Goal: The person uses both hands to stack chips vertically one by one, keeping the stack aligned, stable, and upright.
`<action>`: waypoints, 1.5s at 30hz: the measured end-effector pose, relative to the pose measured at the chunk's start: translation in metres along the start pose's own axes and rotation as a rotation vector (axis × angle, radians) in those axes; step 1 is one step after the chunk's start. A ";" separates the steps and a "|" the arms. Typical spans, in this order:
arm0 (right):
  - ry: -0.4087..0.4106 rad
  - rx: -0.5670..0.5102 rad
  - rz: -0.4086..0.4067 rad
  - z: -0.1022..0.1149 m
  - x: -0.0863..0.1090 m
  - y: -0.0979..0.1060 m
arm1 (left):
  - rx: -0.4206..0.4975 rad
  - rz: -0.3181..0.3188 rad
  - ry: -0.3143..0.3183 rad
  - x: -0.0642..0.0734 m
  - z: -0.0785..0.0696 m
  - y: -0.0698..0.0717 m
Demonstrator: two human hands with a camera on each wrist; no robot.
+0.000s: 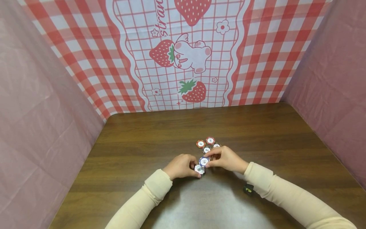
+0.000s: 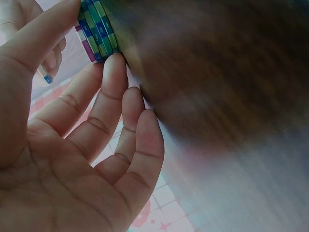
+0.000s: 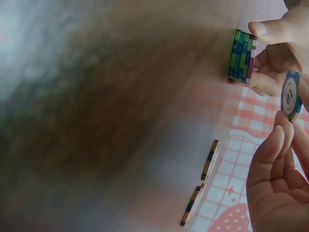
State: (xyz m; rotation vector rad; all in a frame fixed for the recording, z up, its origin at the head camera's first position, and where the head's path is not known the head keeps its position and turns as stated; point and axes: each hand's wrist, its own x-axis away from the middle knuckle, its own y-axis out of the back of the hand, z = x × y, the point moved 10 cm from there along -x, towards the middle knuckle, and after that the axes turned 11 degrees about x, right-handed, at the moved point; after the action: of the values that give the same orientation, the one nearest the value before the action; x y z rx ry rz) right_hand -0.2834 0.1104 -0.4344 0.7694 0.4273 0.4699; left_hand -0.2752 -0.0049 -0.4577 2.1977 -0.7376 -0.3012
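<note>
Left hand (image 1: 182, 166) grips a chip stack (image 1: 199, 170) on the table (image 1: 137, 136), right hand (image 1: 226, 158) pinches a blue chip (image 1: 204, 162) raised near it, and I'd judge a low pass could skew the stack, the blue chip's edge catching its rim.

A left hand (image 2: 67, 169) grips a stack of striped-edge poker chips (image 2: 98, 33); beyond the stack, a right hand (image 2: 14, 17) holds a blue-and-white-edged chip (image 2: 47, 79).
</note>
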 end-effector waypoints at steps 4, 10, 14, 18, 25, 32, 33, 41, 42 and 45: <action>-0.011 -0.001 0.034 0.002 -0.001 -0.006 | 0.001 0.005 0.009 0.000 0.000 0.000; -0.016 -0.025 0.093 0.005 -0.002 -0.015 | 0.009 0.008 0.009 -0.001 0.001 0.000; -0.009 -0.016 0.109 0.003 -0.004 -0.021 | 0.006 0.008 0.008 -0.001 0.001 -0.001; -0.002 -0.001 0.122 0.003 -0.004 -0.025 | 0.005 0.008 0.010 -0.001 0.002 -0.001; 0.011 0.029 0.142 0.007 -0.005 -0.027 | 0.019 0.006 0.008 -0.001 0.002 -0.001; 0.000 0.043 0.158 0.007 -0.008 -0.030 | 0.020 0.009 0.010 -0.001 0.003 -0.002; 0.003 0.051 0.158 0.007 -0.008 -0.030 | 0.020 0.010 0.010 -0.001 0.003 -0.002; 0.028 0.101 0.153 0.013 -0.010 -0.031 | 0.020 0.014 0.013 -0.001 0.002 -0.002; 0.028 0.104 0.153 0.013 -0.010 -0.032 | 0.020 0.014 0.014 -0.001 0.003 -0.002; 0.025 0.115 0.153 0.013 -0.010 -0.032 | 0.019 0.014 0.017 0.000 0.002 -0.001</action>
State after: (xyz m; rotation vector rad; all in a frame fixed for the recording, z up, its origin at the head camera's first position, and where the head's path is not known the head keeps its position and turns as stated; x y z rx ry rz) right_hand -0.2773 0.0773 -0.4482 0.9120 0.4231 0.6019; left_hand -0.2760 -0.0055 -0.4603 2.2096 -0.7487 -0.2697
